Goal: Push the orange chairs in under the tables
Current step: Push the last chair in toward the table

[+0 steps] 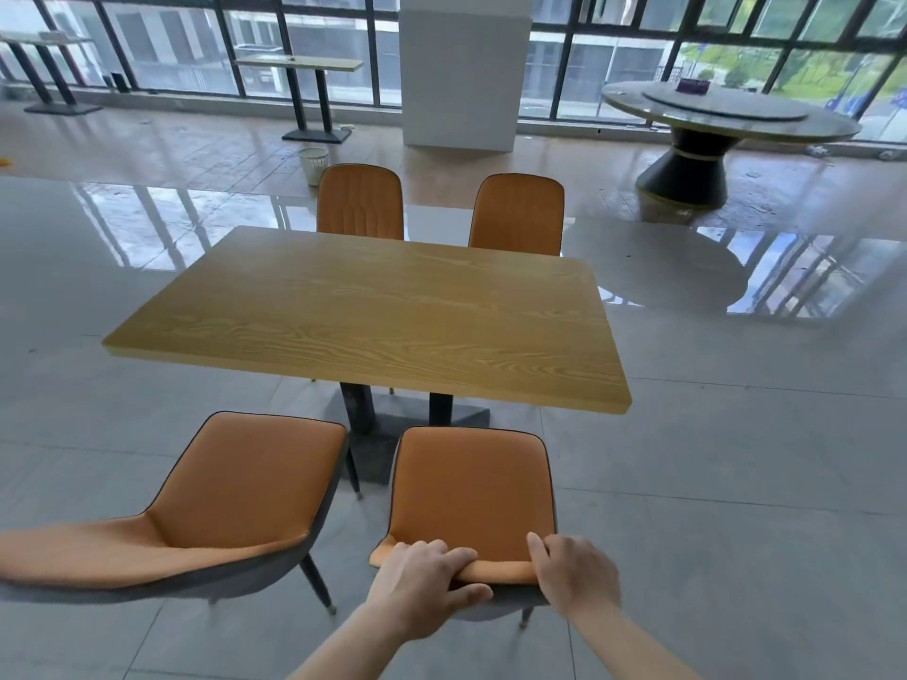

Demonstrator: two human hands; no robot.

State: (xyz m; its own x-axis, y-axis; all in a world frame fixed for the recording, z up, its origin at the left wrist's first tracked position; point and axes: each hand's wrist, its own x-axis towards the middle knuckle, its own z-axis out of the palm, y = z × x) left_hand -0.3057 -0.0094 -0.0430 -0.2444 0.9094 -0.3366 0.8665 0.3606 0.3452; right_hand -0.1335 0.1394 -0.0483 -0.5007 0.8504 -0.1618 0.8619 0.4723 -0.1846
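A wooden table [373, 316] stands in the middle of the room. On its near side, an orange chair [471, 493] sits pulled back from the table edge. My left hand [427, 581] grips the top of its backrest, fingers curled over the rim. My right hand [574, 571] holds the same backrest at its right end. A second orange chair [235, 498] stands to the left, also away from the table and turned at an angle. Two more orange chairs [360, 203] [518, 215] are tucked against the far side.
A round table [726, 115] with a dark pedestal stands at the back right. A white pillar [461, 71] rises behind the table. Tall narrow tables [299, 66] line the windows, and a small white basket [312, 162] sits on the floor. Glossy floor lies all around.
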